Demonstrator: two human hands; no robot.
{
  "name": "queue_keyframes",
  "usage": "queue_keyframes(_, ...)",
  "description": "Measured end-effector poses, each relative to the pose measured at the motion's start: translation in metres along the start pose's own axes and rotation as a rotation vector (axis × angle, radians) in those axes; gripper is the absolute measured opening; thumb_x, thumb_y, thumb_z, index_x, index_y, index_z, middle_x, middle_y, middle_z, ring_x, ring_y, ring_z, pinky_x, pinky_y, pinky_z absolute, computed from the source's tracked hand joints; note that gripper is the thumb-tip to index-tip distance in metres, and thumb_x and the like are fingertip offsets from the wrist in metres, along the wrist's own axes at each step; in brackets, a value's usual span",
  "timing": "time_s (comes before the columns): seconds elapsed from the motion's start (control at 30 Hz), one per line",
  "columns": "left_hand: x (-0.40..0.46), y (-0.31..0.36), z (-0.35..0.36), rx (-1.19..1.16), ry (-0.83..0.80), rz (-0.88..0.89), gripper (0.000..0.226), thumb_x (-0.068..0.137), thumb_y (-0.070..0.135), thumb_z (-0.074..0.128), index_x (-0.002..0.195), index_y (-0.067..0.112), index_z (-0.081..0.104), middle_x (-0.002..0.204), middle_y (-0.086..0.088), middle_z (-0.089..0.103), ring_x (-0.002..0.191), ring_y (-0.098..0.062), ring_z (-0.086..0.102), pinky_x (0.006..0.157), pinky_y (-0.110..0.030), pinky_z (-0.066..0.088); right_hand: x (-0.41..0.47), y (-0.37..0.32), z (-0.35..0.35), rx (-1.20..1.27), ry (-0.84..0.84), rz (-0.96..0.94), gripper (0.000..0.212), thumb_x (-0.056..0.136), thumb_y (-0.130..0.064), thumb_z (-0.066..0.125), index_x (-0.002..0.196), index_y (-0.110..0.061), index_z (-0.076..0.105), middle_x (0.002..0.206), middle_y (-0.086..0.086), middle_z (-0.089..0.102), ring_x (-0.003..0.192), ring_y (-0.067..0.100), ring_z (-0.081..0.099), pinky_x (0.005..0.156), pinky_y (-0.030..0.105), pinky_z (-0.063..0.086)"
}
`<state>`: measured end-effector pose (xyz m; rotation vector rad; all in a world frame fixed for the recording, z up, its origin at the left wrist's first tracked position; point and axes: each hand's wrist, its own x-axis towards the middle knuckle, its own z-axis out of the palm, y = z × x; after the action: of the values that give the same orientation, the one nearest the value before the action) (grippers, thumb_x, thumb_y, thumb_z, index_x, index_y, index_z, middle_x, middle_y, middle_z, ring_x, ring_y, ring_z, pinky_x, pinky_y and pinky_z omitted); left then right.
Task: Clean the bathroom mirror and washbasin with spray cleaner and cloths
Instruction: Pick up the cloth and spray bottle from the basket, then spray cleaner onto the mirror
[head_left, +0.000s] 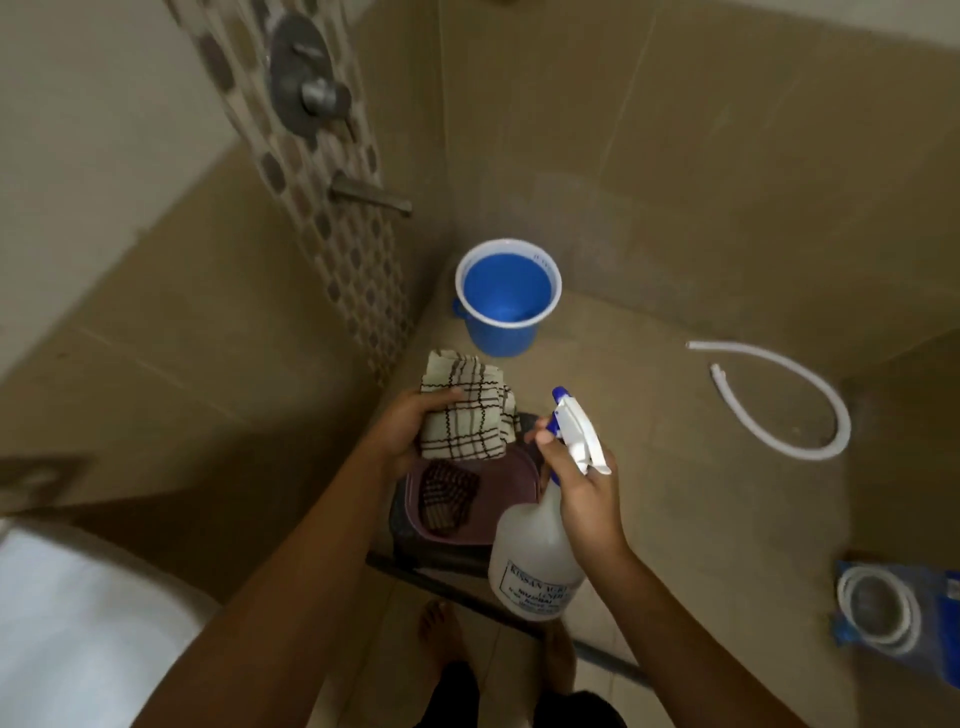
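My left hand (410, 428) grips a cream cloth with dark checks (465, 410), bunched up above a maroon tub. My right hand (582, 491) holds a white spray bottle (532, 566) by its neck, with the white and blue trigger head (574, 428) pointing up and away. A second, darker checked cloth (447, 496) lies inside the maroon tub (498, 486), which sits on a dark stool (415, 545). The mirror and the washbasin are out of sight.
A blue bucket (506, 299) stands in the tiled shower corner under a wall tap (371, 197) and mixer (309, 83). A white hose (795, 395) curls on the floor at right. A blue item with a white ring (883, 608) sits far right. A white toilet (78, 623) is at lower left.
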<state>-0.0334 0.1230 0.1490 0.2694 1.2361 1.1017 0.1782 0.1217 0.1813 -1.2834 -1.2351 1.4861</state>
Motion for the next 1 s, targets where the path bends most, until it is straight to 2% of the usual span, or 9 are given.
queue_keyframes(0.1, -0.038, 0.024, 0.020, -0.191, -0.002, 0.082, 0.038, 0.097, 0.024, 0.050, 0.126, 0.003, 0.064, 0.118, -0.018, 0.071, 0.101, -0.031, 0.071, 0.081, -0.042, 0.061, -0.003, -0.031, -0.001, 0.026, -0.094, -0.053, 0.017, 0.084, -0.035, 0.074, 0.100, -0.029, 0.071, 0.093, -0.006, 0.075, 0.094, 0.008, 0.069, 0.082, 0.016, 0.051)
queue_keyframes(0.23, -0.086, 0.039, 0.044, -0.298, 0.026, 0.238, 0.033, 0.099, 0.020, 0.043, 0.114, 0.006, 0.068, 0.107, -0.016, 0.075, 0.092, -0.029, 0.074, 0.071, -0.039, 0.062, -0.011, -0.069, -0.006, 0.085, -0.229, -0.065, 0.060, 0.073, -0.065, 0.072, 0.105, -0.015, 0.068, 0.092, 0.014, 0.069, 0.081, 0.017, 0.065, 0.068, 0.031, 0.053)
queue_keyframes(0.37, -0.134, 0.045, 0.055, -0.308, 0.116, 0.378, 0.045, 0.091, 0.025, 0.052, 0.130, 0.004, 0.061, 0.128, -0.021, 0.065, 0.117, -0.038, 0.063, 0.096, -0.051, 0.053, -0.025, -0.103, -0.005, 0.117, -0.391, -0.075, 0.033, 0.081, -0.050, 0.064, 0.099, -0.023, 0.070, 0.084, -0.001, 0.073, 0.086, 0.029, 0.069, 0.061, 0.032, 0.057)
queue_keyframes(0.4, -0.148, 0.046, 0.056, -0.314, 0.155, 0.423, 0.047, 0.089, 0.025, 0.053, 0.131, 0.004, 0.061, 0.129, -0.021, 0.065, 0.117, -0.038, 0.063, 0.095, -0.051, 0.054, -0.032, -0.112, -0.002, 0.118, -0.443, -0.086, 0.028, 0.081, -0.055, 0.066, 0.090, -0.029, 0.071, 0.079, -0.002, 0.072, 0.079, 0.029, 0.067, 0.059, 0.035, 0.055)
queue_keyframes(0.53, -0.215, 0.048, 0.051, -0.364, 0.253, 0.614, 0.040, 0.085, 0.014, 0.053, 0.122, 0.001, 0.063, 0.114, -0.022, 0.071, 0.101, -0.034, 0.071, 0.080, -0.044, 0.060, -0.066, -0.138, 0.012, 0.090, -0.675, -0.143, 0.053, 0.061, -0.084, 0.065, 0.072, -0.032, 0.070, 0.062, 0.005, 0.060, 0.055, 0.021, 0.055, 0.055, 0.035, 0.048)
queue_keyframes(0.7, -0.309, 0.041, 0.031, -0.400, 0.387, 0.813, 0.043, 0.086, 0.011, 0.056, 0.127, -0.001, 0.061, 0.123, -0.023, 0.067, 0.113, -0.036, 0.066, 0.098, -0.050, 0.053, -0.122, -0.170, 0.048, 0.117, -0.936, -0.216, 0.061, 0.071, -0.066, 0.067, 0.089, -0.008, 0.067, 0.079, 0.026, 0.059, 0.050, 0.020, 0.049, 0.044, 0.033, 0.044)
queue_keyframes(0.8, -0.364, 0.032, 0.015, -0.430, 0.465, 0.909, 0.044, 0.088, 0.016, 0.055, 0.128, 0.001, 0.061, 0.127, -0.023, 0.065, 0.116, -0.036, 0.064, 0.101, -0.050, 0.051, -0.160, -0.179, 0.075, 0.097, -1.019, -0.224, 0.059, 0.074, -0.055, 0.064, 0.094, 0.000, 0.064, 0.076, 0.021, 0.057, 0.047, 0.021, 0.045, 0.040, 0.030, 0.040)
queue_keyframes(0.93, -0.441, 0.015, -0.006, -0.488, 0.584, 1.013, 0.043, 0.090, 0.021, 0.047, 0.122, 0.001, 0.067, 0.127, -0.023, 0.065, 0.115, -0.037, 0.064, 0.100, -0.050, 0.051, -0.218, -0.184, 0.107, 0.044, -1.102, -0.323, 0.055, 0.074, -0.057, 0.063, 0.087, -0.004, 0.066, 0.074, 0.031, 0.056, 0.044, 0.025, 0.045, 0.039, 0.029, 0.040)
queue_keyframes(1.0, -0.478, 0.006, -0.016, -0.506, 0.644, 1.065, 0.042, 0.088, 0.022, 0.048, 0.117, 0.000, 0.070, 0.127, -0.024, 0.065, 0.114, -0.037, 0.065, 0.099, -0.050, 0.052, -0.247, -0.187, 0.121, 0.006, -1.140, -0.392, 0.053, 0.073, -0.062, 0.059, 0.081, -0.010, 0.067, 0.067, 0.024, 0.055, 0.044, 0.023, 0.048, 0.039, 0.031, 0.043)
